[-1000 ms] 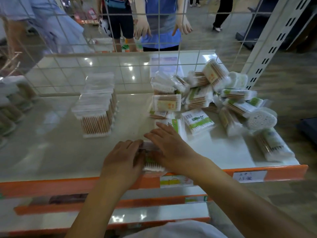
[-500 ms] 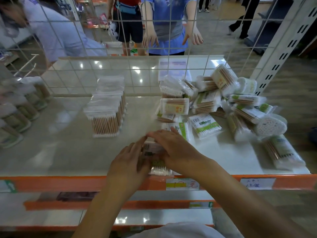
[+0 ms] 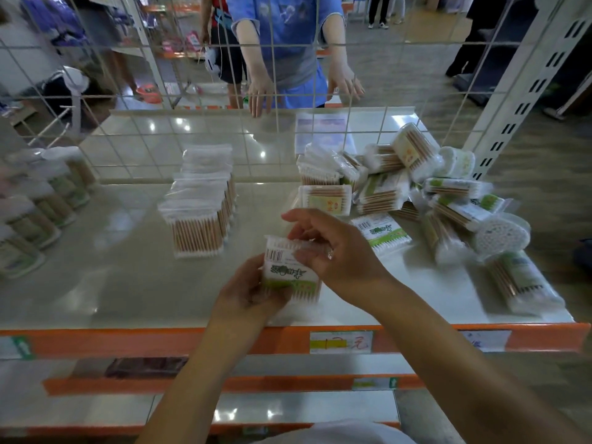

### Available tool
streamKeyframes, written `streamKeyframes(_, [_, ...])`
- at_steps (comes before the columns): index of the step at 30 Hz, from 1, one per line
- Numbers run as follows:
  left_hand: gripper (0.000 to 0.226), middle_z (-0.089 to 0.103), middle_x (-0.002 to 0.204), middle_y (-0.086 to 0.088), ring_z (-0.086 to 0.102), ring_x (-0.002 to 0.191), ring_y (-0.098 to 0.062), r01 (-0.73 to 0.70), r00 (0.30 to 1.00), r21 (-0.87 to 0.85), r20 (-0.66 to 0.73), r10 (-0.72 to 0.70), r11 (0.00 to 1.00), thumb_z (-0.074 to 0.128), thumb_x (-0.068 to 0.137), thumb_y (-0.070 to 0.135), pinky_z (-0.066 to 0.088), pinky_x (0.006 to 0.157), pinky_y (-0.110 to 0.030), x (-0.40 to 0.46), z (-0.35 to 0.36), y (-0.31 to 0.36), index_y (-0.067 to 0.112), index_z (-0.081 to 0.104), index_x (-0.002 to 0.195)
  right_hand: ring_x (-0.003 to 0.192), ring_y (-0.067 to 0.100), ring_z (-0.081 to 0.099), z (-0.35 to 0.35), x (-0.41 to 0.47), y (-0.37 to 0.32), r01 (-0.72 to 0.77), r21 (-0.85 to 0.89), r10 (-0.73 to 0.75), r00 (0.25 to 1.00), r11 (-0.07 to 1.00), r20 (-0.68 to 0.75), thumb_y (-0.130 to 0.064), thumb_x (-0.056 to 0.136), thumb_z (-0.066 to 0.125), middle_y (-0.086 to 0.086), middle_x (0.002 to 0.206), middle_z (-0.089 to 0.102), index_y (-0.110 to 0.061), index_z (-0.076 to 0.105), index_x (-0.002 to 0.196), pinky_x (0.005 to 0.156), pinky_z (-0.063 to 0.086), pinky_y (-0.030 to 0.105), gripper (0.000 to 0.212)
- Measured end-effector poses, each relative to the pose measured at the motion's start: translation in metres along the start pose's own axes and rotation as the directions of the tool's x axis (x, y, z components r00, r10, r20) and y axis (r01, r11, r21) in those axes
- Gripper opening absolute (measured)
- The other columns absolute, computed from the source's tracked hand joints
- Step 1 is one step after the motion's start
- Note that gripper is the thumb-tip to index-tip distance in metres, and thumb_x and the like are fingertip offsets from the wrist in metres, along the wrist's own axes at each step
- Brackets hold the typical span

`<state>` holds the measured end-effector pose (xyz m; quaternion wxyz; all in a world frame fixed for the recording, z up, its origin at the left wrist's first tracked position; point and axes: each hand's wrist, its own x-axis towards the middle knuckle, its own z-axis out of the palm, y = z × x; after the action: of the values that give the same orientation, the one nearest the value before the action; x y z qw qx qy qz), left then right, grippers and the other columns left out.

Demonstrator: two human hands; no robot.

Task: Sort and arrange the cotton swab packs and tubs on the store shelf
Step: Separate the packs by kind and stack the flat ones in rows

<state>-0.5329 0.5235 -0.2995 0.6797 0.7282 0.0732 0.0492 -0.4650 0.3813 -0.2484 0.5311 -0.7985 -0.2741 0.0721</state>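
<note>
In the head view, both hands held one swab pack (image 3: 290, 273) above the shelf (image 3: 121, 283) near its orange front edge: the left hand (image 3: 248, 291) curled round its lower left side, the right hand (image 3: 330, 248) pinching its top. Its label showed a barcode and green characters too blurred to read. A price tag (image 3: 341, 342) on the edge carried a handwritten mark, also unclear. The neat stack of packs (image 3: 200, 203) stood at the middle; the loose heap of packs and tubs (image 3: 416, 193) lay to the right. Tubs (image 3: 35, 203) at the left edge were blurred and partly cut off. A second earlier the pack lay flat under both hands.
</note>
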Motion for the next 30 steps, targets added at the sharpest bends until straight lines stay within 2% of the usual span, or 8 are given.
streamKeyframes(4, [0.044,0.072,0.095,-0.001,0.067,0.089,-0.011,-0.022,0.999,-0.157,0.020,0.025,0.987,0.068,0.062,0.010,0.050,0.070,-0.018,-0.002,0.003,0.005,0.017,0.063,0.105,0.083,-0.013,0.050,-0.008,0.000,-0.014,0.050,0.064,-0.051,0.999,0.997,0.015,0.010,0.081,0.059,-0.004,0.094,0.057,-0.026,0.055,0.108,0.071,0.038,-0.001,0.045])
streamKeyframes(12, [0.039,0.073,0.084,0.005,0.067,0.082,-0.007,-0.106,0.993,-0.173,-0.076,0.094,0.979,0.073,0.065,-0.009,0.050,0.068,-0.014,-0.006,0.005,0.010,0.012,0.064,0.097,0.087,0.005,0.055,-0.012,-0.004,-0.019,0.117,-0.015,-0.117,0.993,0.993,-0.002,0.003,0.081,0.064,0.002,0.100,0.059,-0.023,0.058,0.110,0.075,0.043,0.006,0.040])
streamKeyframes(16, [0.035,0.072,0.078,0.009,0.066,0.075,-0.002,-0.159,0.984,-0.101,-0.098,0.150,0.982,0.069,0.059,0.005,0.048,0.066,-0.011,-0.010,0.001,0.014,0.017,0.065,0.091,0.083,0.008,0.056,-0.014,-0.004,-0.019,0.144,-0.145,-0.140,0.989,0.979,0.039,-0.019,0.081,0.070,-0.005,0.101,0.058,-0.032,0.054,0.118,0.077,0.049,0.022,0.043])
streamKeyframes(20, [0.038,0.069,0.074,0.022,0.062,0.068,0.008,-0.210,0.975,0.063,-0.054,0.214,0.976,0.077,0.069,-0.004,0.042,0.063,-0.004,-0.012,0.000,0.019,0.026,0.062,0.089,0.087,0.005,0.049,-0.019,-0.002,-0.031,0.226,-0.408,-0.132,0.961,0.885,0.245,-0.030,0.082,0.068,-0.011,0.102,0.052,-0.033,0.045,0.133,0.080,0.039,0.019,0.056])
streamKeyframes(23, [0.037,0.068,0.078,0.024,0.061,0.070,0.007,-0.229,0.970,0.128,-0.058,0.238,0.965,0.078,0.055,0.032,0.044,0.067,-0.007,-0.011,-0.004,0.022,0.037,0.063,0.088,0.096,0.008,0.053,-0.023,0.000,-0.040,0.293,-0.554,-0.098,0.930,0.779,0.354,-0.032,0.083,0.066,-0.007,0.106,0.062,-0.028,0.060,0.119,0.082,0.039,0.022,0.037])
streamKeyframes(24, [0.039,0.069,0.078,0.022,0.062,0.071,0.004,-0.218,0.971,0.117,-0.075,0.228,0.969,0.074,0.049,0.039,0.047,0.068,-0.012,-0.010,-0.005,0.023,0.040,0.065,0.088,0.090,0.008,0.056,-0.024,0.001,-0.040,0.287,-0.545,-0.103,0.934,0.788,0.342,-0.031,0.081,0.068,-0.005,0.101,0.065,-0.025,0.065,0.110,0.078,0.042,0.023,0.030])
streamKeyframes(26, [0.052,0.069,0.080,0.012,0.063,0.074,-0.006,-0.207,0.970,-0.005,-0.129,0.204,0.978,0.076,0.046,0.033,0.052,0.069,-0.023,-0.008,-0.007,0.021,0.042,0.066,0.096,0.074,0.003,0.055,-0.024,0.003,-0.036,0.238,-0.446,-0.139,0.960,0.863,0.243,-0.028,0.076,0.073,-0.007,0.083,0.066,-0.019,0.069,0.097,0.066,0.042,0.016,0.023])
streamKeyframes(30, [0.074,0.069,0.092,0.001,0.064,0.082,-0.014,-0.185,0.964,-0.140,-0.219,0.152,0.973,0.085,0.054,0.023,0.051,0.062,-0.020,-0.001,-0.003,0.025,0.018,0.054,0.121,0.066,0.001,0.057,-0.015,0.005,-0.018,0.175,-0.140,-0.196,0.968,0.975,-0.158,-0.024,0.072,0.077,-0.019,0.070,0.059,-0.017,0.069,0.085,0.060,0.045,0.017,0.017])
